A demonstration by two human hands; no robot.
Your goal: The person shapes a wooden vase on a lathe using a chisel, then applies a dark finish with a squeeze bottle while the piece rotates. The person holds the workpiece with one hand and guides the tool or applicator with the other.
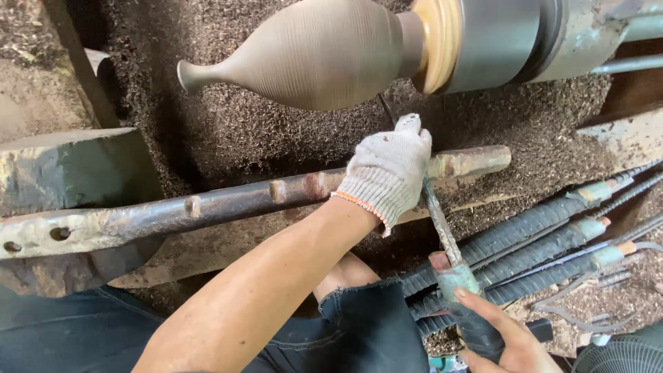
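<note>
Brown wood shavings (pixel 228 131) blanket the lathe bed, heaped under a vase-shaped wooden workpiece (pixel 311 52) held in a metal chuck (pixel 497 41) at far right. A rusty tool rest bar (pixel 207 204) crosses from near left to the middle. The left hand (pixel 387 173), in a white knit glove, closes its grip around the turning tool (pixel 442 228) on that bar; the bare right hand (pixel 511 338) wraps the tool's dark handle, near right. Spare ribbed tools (pixel 552 242) lie at right.

No packages, labels, signs or screens show here (only bare workshop gear and shavings)
</note>
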